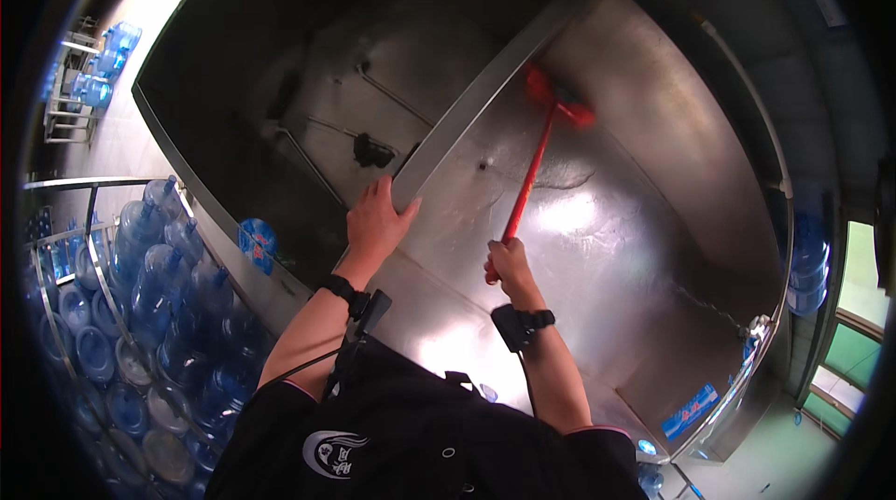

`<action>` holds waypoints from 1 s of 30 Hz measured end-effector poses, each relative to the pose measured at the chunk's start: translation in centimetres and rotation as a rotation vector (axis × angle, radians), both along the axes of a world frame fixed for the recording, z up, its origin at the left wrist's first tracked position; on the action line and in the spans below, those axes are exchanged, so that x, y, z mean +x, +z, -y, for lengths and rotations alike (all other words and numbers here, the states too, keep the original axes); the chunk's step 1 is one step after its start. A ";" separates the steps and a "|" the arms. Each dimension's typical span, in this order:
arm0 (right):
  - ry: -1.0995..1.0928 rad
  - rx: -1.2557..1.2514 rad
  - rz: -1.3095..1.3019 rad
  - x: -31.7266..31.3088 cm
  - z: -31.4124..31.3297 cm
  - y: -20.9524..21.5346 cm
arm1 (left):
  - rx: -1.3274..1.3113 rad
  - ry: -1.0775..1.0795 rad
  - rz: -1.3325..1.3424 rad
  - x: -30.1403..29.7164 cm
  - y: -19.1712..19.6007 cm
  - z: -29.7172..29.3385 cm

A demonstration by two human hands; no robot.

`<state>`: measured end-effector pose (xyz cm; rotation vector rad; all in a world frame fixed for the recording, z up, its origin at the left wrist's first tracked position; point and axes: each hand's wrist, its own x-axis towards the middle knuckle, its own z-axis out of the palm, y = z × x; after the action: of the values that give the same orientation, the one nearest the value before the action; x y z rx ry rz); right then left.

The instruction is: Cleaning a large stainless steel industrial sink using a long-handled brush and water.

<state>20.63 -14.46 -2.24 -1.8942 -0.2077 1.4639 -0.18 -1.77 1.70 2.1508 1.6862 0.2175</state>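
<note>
A large steel tank (677, 94) has 2 compartments, split by a slanting metal divider (485, 94). A long-handled red brush (533, 178) is in the right compartment, its blurred head towards the far end, near the divider. A chain (711, 308) stretches along the right side; a wide sweep could snag it. The left hand (376, 225) rests on the divider, thumb spread from the fingers; a slick edge could make it slip, costing balance. The right hand's (509, 267) fingers wrap the handle's near end; this 1-handed grip may twist if the head catches.
</note>
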 end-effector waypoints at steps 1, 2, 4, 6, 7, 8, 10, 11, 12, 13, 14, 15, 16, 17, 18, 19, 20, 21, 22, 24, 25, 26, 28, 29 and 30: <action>0.000 -0.031 -0.001 -0.5 0.9 -0.7 | 0.011 -0.002 0.005 -0.2 0.1 -0.1; -0.001 -0.058 0.001 -0.9 2.3 -1.7 | 0.026 -0.004 0.014 -0.1 0.2 -0.5; 0.116 -0.125 0.109 0.7 6.6 -3.2 | 0.033 -0.004 0.004 -0.1 0.2 -0.6; 0.140 -0.206 0.104 1.8 9.8 -1.5 | 0.040 0.002 -0.008 -0.5 0.0 -0.6; 0.178 -0.277 0.107 2.0 10.2 0.8 | 0.037 0.013 -0.004 -0.8 -0.1 -0.5; 0.268 -0.284 0.138 2.4 11.5 1.4 | 0.038 0.014 0.007 -0.5 -0.1 -0.6; 0.301 -0.323 0.145 2.3 13.5 2.9 | 0.026 0.006 0.008 -0.2 0.1 -0.7; 0.302 -0.327 0.145 2.2 14.4 3.2 | 0.018 0.000 0.006 -0.2 0.2 -0.7; 0.308 -0.334 0.123 2.1 15.3 3.4 | 0.014 0.001 0.006 -0.2 0.0 -0.7; 0.315 -0.339 0.101 1.9 15.9 3.7 | 0.050 -0.003 0.011 -0.2 -0.1 -0.8; 0.317 -0.343 0.100 1.6 16.4 4.0 | 0.085 -0.007 0.017 -0.3 -0.2 -0.7; 0.317 -0.341 0.090 1.3 17.0 4.3 | 0.082 -0.005 0.016 -0.3 -0.3 -0.7; 0.316 -0.338 0.081 0.9 17.3 4.7 | 0.068 0.001 0.015 -0.3 -0.3 -0.7; 0.317 -0.340 0.081 0.5 17.6 5.1 | 0.054 0.007 0.015 -0.3 -0.2 -0.7; 0.305 -0.357 0.061 0.1 17.9 5.6 | 0.052 0.008 0.015 -0.4 -0.3 -0.7; 0.293 -0.373 0.041 -0.2 18.2 6.1 | 0.056 0.003 0.015 -0.4 -0.3 -0.6; 0.293 -0.373 0.042 -0.4 18.5 6.5 | 0.060 -0.002 0.014 -0.5 -0.4 -0.6; 0.302 -0.369 0.034 -0.5 18.7 7.0 | 0.059 -0.001 0.015 -0.6 -0.4 -0.6; 0.306 -0.366 0.027 -0.7 19.2 7.3 | 0.056 -0.001 0.010 -0.5 -0.3 -0.6; 0.323 -0.376 0.024 -0.6 20.5 6.9 | 0.052 -0.004 0.008 -0.4 -0.2 -0.5; 0.345 -0.383 0.019 -0.6 20.8 6.9 | 0.052 -0.002 0.007 -0.4 -0.1 -0.6; 0.343 -0.384 0.020 -0.6 21.2 7.0 | 0.053 -0.001 0.006 -0.4 -0.1 -0.6; 0.332 -0.402 0.023 -0.8 21.4 7.4 | 0.050 0.000 0.009 -0.4 -0.2 -0.6; 0.334 -0.402 0.023 -0.9 21.3 7.8 | 0.049 0.002 0.010 -0.5 -0.2 -0.6; 0.348 -0.427 0.016 -1.1 21.2 8.3 | 0.047 0.003 0.010 -0.6 -0.3 -0.6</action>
<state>19.55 -35.66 6.04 -2.2962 -0.2581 1.8383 -0.78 -1.18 1.42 2.1776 1.6958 0.2711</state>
